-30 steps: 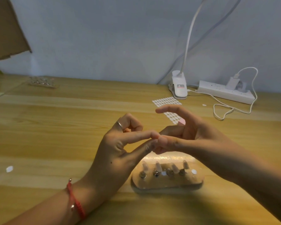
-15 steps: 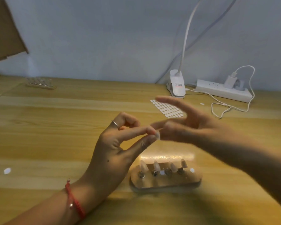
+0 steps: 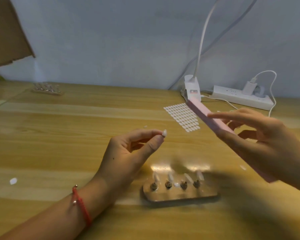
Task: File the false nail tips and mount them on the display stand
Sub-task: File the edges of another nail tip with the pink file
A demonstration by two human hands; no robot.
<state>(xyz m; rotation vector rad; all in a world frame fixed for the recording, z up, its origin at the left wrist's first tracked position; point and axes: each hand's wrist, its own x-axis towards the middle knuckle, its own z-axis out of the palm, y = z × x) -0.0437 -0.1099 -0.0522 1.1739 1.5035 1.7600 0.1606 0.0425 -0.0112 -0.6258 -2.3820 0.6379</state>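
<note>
My left hand (image 3: 128, 151) pinches a small white nail tip (image 3: 164, 133) between thumb and forefinger, held above the wooden table. To its right, my right hand (image 3: 260, 137) grips a long pink nail file (image 3: 210, 121) that slants up and to the left, its far end clear of the nail tip. Below and between the hands, a wooden display stand (image 3: 178, 194) lies on the table with several metal pegs, each bearing a pale nail tip.
A sheet of small white adhesive tabs (image 3: 182, 116) lies behind the file. A clip lamp base (image 3: 191, 89) and a white power strip (image 3: 241, 97) with cables sit at the back right. A second stand (image 3: 47, 89) is at the back left. Loose white bits (image 3: 13, 181) lie on the table.
The hands were touching around the nail tip; now they have moved apart. My right hand has swung right and holds the pink file in full view. My left hand keeps the tip.
</note>
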